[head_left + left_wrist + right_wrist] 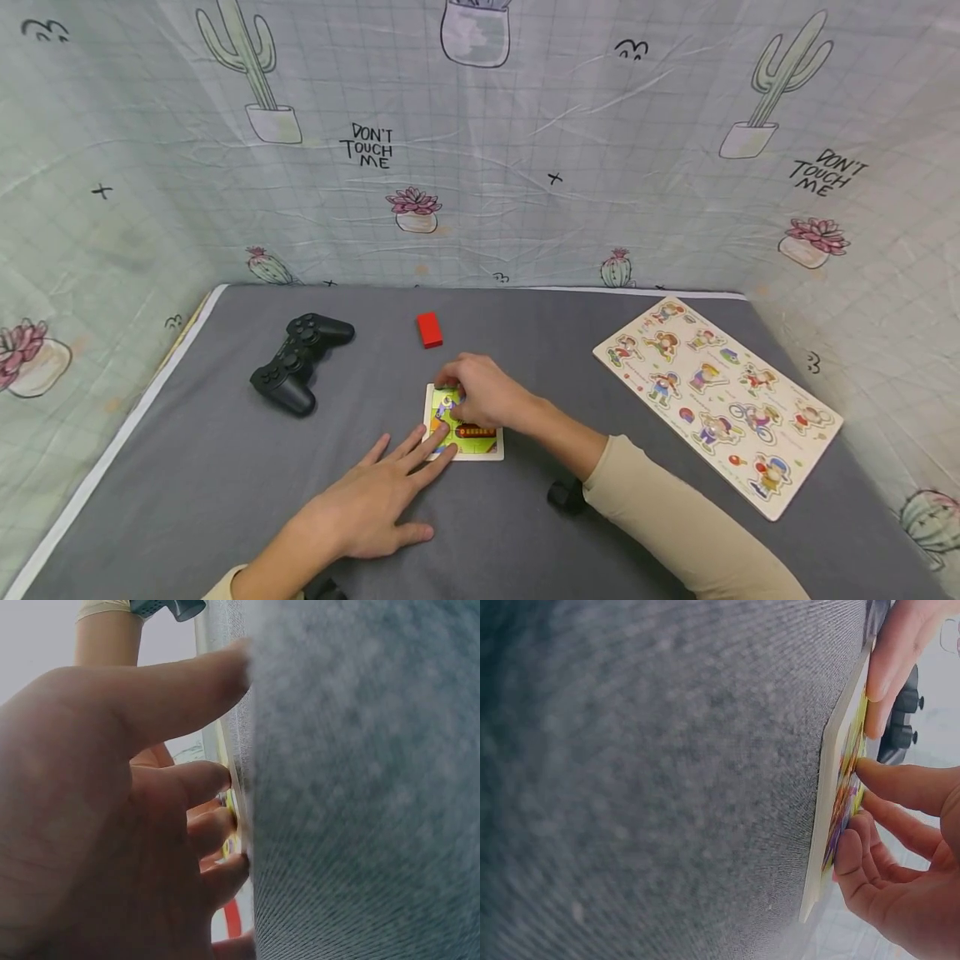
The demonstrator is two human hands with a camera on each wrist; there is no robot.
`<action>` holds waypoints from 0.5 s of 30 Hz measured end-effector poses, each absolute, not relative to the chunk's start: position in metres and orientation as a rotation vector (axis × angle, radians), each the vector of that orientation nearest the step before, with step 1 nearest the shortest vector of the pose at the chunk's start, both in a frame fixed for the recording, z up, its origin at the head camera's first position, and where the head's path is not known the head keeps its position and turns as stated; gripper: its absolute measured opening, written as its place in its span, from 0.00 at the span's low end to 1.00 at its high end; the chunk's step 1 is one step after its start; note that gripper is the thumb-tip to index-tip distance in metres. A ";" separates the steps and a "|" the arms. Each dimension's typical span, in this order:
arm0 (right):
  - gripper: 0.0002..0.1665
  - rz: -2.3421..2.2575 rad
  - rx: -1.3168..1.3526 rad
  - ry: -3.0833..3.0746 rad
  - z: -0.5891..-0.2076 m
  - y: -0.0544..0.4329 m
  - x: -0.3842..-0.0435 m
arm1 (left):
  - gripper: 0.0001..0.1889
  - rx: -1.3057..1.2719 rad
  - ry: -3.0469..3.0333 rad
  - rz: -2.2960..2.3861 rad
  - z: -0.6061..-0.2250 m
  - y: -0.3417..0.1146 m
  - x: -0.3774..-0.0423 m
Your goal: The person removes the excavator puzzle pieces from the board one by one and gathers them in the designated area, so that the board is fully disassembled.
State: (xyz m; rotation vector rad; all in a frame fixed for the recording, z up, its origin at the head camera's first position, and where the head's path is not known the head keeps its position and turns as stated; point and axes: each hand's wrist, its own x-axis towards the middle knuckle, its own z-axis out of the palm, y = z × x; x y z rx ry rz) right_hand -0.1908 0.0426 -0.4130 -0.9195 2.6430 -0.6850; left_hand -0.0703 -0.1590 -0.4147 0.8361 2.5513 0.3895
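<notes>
A small square picture puzzle [478, 456] with a pale border and a bright green picture lies flat on the grey cloth. My left hand [371, 504] is spread, its fingertips resting on the puzzle's lower left side and the thumb out on the cloth. Over the puzzle's upper part is my right hand [487, 392], fingers bent and thumb tip against the picture. In the right wrist view, the right fingertips [849, 851] meet the puzzle face [847, 784] from the side. Whether they pinch a piece, I cannot tell.
A black game controller [300, 362] lies to the left. Beyond the puzzle is a red block [430, 330]. At the right, a large pale board [720, 400] with cartoon figures lies at a slant. Printed fabric walls [480, 225] rise behind the table and at both sides.
</notes>
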 end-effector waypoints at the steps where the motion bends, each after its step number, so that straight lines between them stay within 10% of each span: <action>1: 0.20 -0.688 -0.917 2.646 -0.413 0.042 -0.191 | 0.50 0.840 2.554 0.392 -0.415 -0.159 -0.070; 15: 0.20 -0.707 -0.913 2.655 -0.414 0.040 -0.193 | 0.49 0.849 2.559 0.383 -0.413 -0.160 -0.071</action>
